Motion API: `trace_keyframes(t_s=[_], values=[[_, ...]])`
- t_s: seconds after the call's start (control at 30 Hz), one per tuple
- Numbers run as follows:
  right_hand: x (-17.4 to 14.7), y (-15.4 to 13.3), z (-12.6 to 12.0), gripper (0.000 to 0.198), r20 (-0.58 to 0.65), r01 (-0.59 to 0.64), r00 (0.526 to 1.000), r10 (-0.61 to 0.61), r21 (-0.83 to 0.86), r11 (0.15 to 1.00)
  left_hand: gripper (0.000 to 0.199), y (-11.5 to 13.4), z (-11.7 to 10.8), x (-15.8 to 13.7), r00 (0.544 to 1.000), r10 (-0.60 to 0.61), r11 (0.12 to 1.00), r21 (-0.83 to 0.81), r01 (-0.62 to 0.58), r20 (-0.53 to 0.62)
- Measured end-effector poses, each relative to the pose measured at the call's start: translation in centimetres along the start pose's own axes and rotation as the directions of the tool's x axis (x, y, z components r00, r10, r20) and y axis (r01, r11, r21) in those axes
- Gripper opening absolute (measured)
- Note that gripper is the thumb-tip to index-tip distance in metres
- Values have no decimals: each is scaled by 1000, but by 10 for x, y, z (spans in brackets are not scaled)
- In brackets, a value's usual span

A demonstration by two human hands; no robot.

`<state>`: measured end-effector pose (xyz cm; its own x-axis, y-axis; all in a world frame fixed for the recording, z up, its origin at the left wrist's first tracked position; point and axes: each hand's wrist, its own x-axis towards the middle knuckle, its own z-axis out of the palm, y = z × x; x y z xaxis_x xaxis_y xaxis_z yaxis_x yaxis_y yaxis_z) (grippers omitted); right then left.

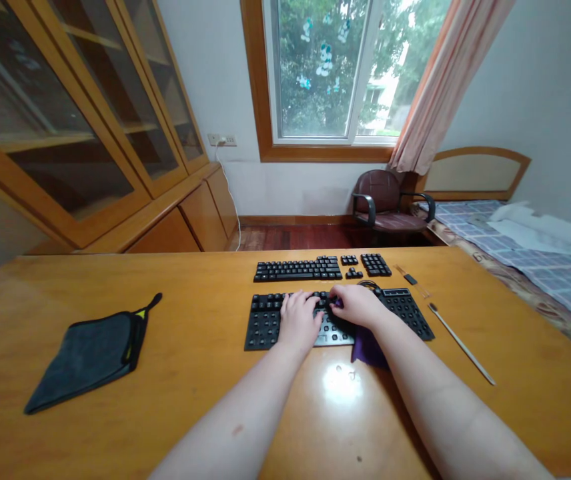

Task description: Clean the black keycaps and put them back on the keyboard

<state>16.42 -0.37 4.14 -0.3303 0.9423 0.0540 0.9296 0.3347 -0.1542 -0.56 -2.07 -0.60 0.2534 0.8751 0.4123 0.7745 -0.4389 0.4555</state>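
A black keyboard (260, 331) lies on the wooden table with many of its keycaps off, the bare switch posts showing. My left hand (299, 317) rests on its middle, fingers spread over the top rows. Just right of it, my right hand (358, 305) pinches a purple cloth (369, 350) against the keyboard; the cloth hangs down under my wrist past the front edge. Behind the keyboard, loose black keycaps (298, 269) are laid out in keyboard order. A coiled black cable (369, 285) sits at the keyboard's back edge, partly hidden by my right hand.
On the right lie a thin stick brush (460, 343) and a small black tool with wire ends (410, 279). A folded dark grey cloth (85, 353) is at the left. Beyond the table stand a chair (383, 193), a bed (530, 233) and a glass-door cabinet (130, 133).
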Motion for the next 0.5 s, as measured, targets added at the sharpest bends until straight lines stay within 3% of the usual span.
trace_keyframes(t_s=[0.5], values=[[1, 0, 0, 24, 29, 15, 999, -14, -57, 998, 26, -1, 3, 0, 1000, 8, 1000, -11, -8, -25]])
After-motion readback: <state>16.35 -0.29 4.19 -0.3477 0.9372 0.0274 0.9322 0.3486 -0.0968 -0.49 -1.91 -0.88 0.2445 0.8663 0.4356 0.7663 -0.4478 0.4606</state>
